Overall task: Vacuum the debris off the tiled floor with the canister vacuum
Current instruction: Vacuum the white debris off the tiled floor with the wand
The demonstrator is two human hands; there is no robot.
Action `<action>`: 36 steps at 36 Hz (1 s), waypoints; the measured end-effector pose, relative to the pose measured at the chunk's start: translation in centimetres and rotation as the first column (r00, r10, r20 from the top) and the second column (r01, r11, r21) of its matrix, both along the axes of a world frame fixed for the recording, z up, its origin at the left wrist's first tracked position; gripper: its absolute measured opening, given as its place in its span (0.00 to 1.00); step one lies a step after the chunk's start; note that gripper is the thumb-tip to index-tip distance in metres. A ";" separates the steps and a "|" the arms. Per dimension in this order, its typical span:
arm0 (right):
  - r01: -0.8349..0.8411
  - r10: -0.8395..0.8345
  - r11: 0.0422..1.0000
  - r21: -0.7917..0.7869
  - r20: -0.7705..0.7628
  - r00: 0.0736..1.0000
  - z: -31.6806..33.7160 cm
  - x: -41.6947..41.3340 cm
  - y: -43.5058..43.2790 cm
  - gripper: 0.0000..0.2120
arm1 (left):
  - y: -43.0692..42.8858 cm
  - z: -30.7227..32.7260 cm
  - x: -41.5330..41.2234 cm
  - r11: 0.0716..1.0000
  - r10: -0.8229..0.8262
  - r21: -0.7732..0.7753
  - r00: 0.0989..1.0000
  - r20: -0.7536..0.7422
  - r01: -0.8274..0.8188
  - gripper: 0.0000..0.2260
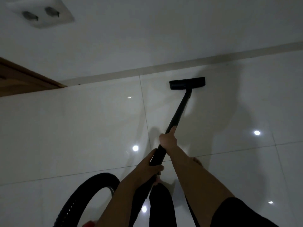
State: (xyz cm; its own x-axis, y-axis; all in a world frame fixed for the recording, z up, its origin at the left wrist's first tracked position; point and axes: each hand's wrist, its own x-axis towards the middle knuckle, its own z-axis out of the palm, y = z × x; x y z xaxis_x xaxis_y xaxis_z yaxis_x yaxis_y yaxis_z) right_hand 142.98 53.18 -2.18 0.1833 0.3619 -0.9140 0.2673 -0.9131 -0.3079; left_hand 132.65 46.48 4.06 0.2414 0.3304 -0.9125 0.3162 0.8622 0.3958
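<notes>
- Right hand [168,139] fingers clenched round the wand [177,115].
- Left hand [151,164] grasping it lower down.
- Floor head [187,83] flat on the tiled floor [82,128], near the wall [164,38].
- Hose [91,190] loops left.

Both arms outstretched, right grip [168,138] ahead of left grip [151,166], both closed.

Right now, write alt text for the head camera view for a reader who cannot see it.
Two bare hands, right hand ahead of left hand, grip a black vacuum wand whose floor nozzle rests on glossy white tiled floor near the baseboard. A black hose loops at lower left; a double wall socket sits upper left.
</notes>
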 end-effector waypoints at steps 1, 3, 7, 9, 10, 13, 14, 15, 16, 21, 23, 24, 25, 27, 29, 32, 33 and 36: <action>-0.001 0.001 1.000 -0.003 -0.003 1.000 0.1 -0.6 -0.3 0.37 | -0.1 0.2 -0.6 0.999 -0.050 0.010 0.999 -0.013 0.050 0.32; 0.003 -0.003 1.000 -0.014 -0.013 1.000 0.3 -1.6 -0.9 0.37 | -0.2 0.5 -1.7 0.984 -0.165 0.050 0.984 -0.071 0.169 0.31; 0.017 -0.018 1.000 -0.009 -0.069 0.997 0.0 -3.9 -2.5 0.37 | -0.9 1.0 -3.8 0.943 -0.296 0.088 0.931 -0.214 0.320 0.26; 0.024 -0.024 1.000 -0.009 -0.082 0.996 0.1 -4.9 -3.2 0.38 | -1.5 1.3 -4.8 0.913 -0.334 0.125 0.889 -0.314 0.387 0.27; 0.005 -0.006 1.000 -0.012 -0.083 0.997 0.3 -5.5 -3.5 0.38 | -1.8 1.5 -5.3 0.888 -0.360 0.145 0.855 -0.373 0.437 0.26; -0.022 0.023 1.000 0.004 -0.084 0.996 1.0 -6.5 -4.5 0.36 | -2.7 2.0 -6.8 0.827 -0.395 0.166 0.764 -0.510 0.538 0.23; -0.065 0.066 0.998 0.013 -0.075 0.995 1.3 -6.7 -4.9 0.35 | -3.0 2.2 -7.3 0.818 -0.390 0.178 0.754 -0.529 0.547 0.21; -0.139 0.141 0.990 0.029 -0.060 0.988 1.4 -6.9 -5.4 0.32 | -3.2 2.4 -7.7 0.809 -0.386 0.189 0.746 -0.543 0.556 0.20; -0.169 0.171 0.984 0.050 -0.035 0.985 1.5 -7.0 -6.1 0.29 | -3.4 2.5 -8.2 0.799 -0.383 0.199 0.736 -0.558 0.567 0.19; -0.499 0.513 0.831 0.246 0.009 0.858 3.3 -8.1 -9.4 0.25 | -4.3 3.5 -10.1 0.750 -0.358 0.228 0.672 -0.648 0.620 0.09; -0.514 0.543 0.783 0.349 0.020 0.840 3.4 -8.4 -10.7 0.26 | -4.6 4.1 -10.8 0.740 -0.329 0.238 0.648 -0.687 0.629 0.09; -0.561 0.592 0.738 0.375 0.039 0.805 3.4 -8.6 -11.4 0.26 | -4.8 4.4 -11.2 0.734 -0.318 0.242 0.635 -0.704 0.634 0.09; -0.617 0.648 0.679 0.397 0.070 0.758 3.6 -8.6 -12.0 0.26 | -5.0 4.6 -11.6 0.727 -0.311 0.244 0.624 -0.717 0.642 0.09; -0.706 0.730 0.568 0.423 0.138 0.669 3.7 -8.7 -12.9 0.26 | -5.6 5.1 -12.4 0.716 -0.304 0.246 0.609 -0.732 0.653 0.08; -0.751 0.773 0.488 0.444 0.181 0.608 3.8 -8.7 -13.5 0.26 | -6.3 5.5 -13.1 0.710 -0.285 0.262 0.607 -0.742 0.654 0.09; -0.802 0.822 0.289 0.523 0.294 0.488 3.6 -9.0 -13.8 0.27 | -7.5 5.9 -13.8 0.698 -0.264 0.270 0.588 -0.765 0.664 0.10; -0.800 0.835 0.234 0.552 0.307 0.457 3.4 -9.1 -13.7 0.27 | -8.0 6.0 -14.0 0.692 -0.262 0.269 0.580 -0.771 0.670 0.10; -0.756 0.859 0.140 0.639 0.301 0.414 3.4 -9.5 -13.5 0.24 | -9.2 6.4 -14.3 0.641 -0.277 0.226 0.496 -0.823 0.733 0.10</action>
State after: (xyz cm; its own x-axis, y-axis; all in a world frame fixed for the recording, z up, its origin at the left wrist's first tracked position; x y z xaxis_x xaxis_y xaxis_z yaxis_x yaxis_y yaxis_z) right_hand 133.50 39.65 1.24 -0.6613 0.6580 -0.3602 0.6448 0.2532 -0.7212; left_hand 118.32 37.23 10.45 -0.0627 0.7977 -0.5998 0.9732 0.1822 0.1406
